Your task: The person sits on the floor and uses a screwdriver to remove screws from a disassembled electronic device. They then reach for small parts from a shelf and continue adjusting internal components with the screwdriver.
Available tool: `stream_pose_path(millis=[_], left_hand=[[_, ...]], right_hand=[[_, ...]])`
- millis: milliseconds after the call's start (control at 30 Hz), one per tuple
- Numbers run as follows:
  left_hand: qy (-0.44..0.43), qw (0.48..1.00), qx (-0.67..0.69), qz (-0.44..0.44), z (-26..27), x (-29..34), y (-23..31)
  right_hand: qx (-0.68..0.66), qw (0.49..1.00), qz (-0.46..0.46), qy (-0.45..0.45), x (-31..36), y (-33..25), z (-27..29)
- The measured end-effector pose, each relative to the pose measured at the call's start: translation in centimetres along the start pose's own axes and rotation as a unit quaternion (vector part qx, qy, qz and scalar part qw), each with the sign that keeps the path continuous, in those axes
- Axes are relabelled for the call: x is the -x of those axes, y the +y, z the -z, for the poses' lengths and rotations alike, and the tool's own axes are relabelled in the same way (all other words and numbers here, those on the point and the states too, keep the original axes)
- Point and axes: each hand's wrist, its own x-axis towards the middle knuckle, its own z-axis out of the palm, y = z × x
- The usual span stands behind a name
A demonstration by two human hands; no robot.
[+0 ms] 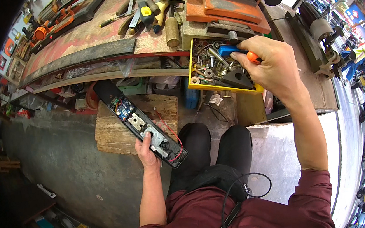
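Note:
My left hand (148,149) grips a long black lock housing (117,100) by its lower part, thumb on the metal plate inside. The housing is tilted, its inner side up; a blue circuit board (125,109), metal parts and a thin red wire (177,137) show in it. My right hand (269,59) is closed over the yellow drawer (226,85), around something with an orange rounded end (254,58); its kind is hidden by my fingers. A blue piece (228,49) sits at my fingertips; whether I hold it I cannot tell. Screws and metal parts (214,60) lie loose in the drawer.
The wooden workbench (83,44) carries hand tools (146,15) and an orange metal block (225,11). Below stands a wooden stool or block (114,133), near my knees. A dark machine (315,31) is on the right bench. A black cable (252,174) loops over my lap.

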Motion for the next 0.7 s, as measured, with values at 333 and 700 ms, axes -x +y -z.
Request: stream_pose_path(millis=[333, 700], left_hand=[[0.002, 1.0, -0.004, -0.004, -0.4, 0.1, 0.2], [-0.003, 1.0, -0.012, 0.01, -0.2, 0.0, 0.3]], right_hand=[[-0.007, 0.998, -0.026, 0.056, 0.0, -1.0, -2.0], [-0.195, 0.979, -0.056, -0.015, 5.6, -6.4, 2.5]])
